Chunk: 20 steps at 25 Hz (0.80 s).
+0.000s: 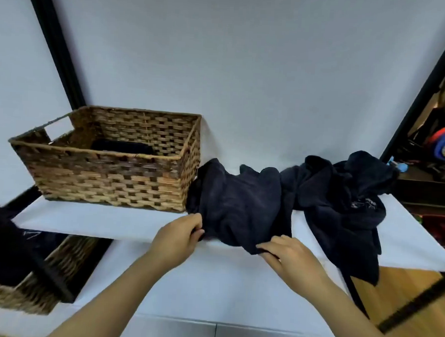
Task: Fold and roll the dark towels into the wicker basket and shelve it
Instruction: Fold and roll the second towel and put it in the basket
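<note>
On the white shelf [136, 223], the left hand [179, 237] pinches the near left corner of a crumpled towel [237, 205] in a narrow grip. The right hand [289, 257] lies on its near right edge; whether that grip holds it, I cannot tell. The towel lies against the wicker basket [107, 177] at left, which holds a folded cloth [123, 146]. A heap of dark towels [343, 198] lies at right.

Brown checker-woven wicker basket [107, 172], dark navy towels [240, 202], white shelf [110, 221]
</note>
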Each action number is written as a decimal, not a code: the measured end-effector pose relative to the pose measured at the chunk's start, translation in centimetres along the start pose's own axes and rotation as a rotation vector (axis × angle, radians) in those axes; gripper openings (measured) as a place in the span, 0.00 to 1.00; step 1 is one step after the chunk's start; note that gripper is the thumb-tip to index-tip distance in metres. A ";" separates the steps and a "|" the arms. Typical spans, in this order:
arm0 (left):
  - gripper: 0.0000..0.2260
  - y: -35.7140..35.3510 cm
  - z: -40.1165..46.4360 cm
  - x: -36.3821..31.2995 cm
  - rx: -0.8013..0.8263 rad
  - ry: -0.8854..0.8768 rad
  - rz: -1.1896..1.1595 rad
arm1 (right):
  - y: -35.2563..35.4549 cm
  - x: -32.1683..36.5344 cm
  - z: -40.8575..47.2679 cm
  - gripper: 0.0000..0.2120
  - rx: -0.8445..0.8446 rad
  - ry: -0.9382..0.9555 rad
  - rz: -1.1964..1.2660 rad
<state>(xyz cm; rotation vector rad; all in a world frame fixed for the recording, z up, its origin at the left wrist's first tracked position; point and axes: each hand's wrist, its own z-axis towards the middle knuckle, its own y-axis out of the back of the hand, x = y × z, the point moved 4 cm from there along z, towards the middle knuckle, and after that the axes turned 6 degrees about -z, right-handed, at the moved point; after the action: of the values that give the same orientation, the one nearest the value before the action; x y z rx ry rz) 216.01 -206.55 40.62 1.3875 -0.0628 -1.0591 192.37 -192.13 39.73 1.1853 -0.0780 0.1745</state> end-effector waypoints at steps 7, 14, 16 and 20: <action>0.09 0.3 -2.9 0.0 -0.129 0.202 -0.072 | 1.4 5.3 -0.4 0.12 0.182 -0.076 0.234; 0.28 -0.2 -4.8 -1.6 -0.076 0.458 0.354 | 0.9 -2.3 9.5 0.07 0.085 -0.265 0.324; 0.34 -1.7 -5.4 -1.3 0.008 0.648 0.192 | -0.2 -4.0 12.4 0.09 0.138 -0.277 0.289; 0.21 -3.9 -5.4 -1.8 -0.114 0.854 -0.687 | -2.2 -6.1 17.2 0.12 0.264 -0.272 0.186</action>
<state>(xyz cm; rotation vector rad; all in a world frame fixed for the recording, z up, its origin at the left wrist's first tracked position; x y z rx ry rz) 216.06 -200.70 37.02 1.6932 1.1446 -0.8947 187.32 -209.46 43.20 1.4606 -0.4157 0.1896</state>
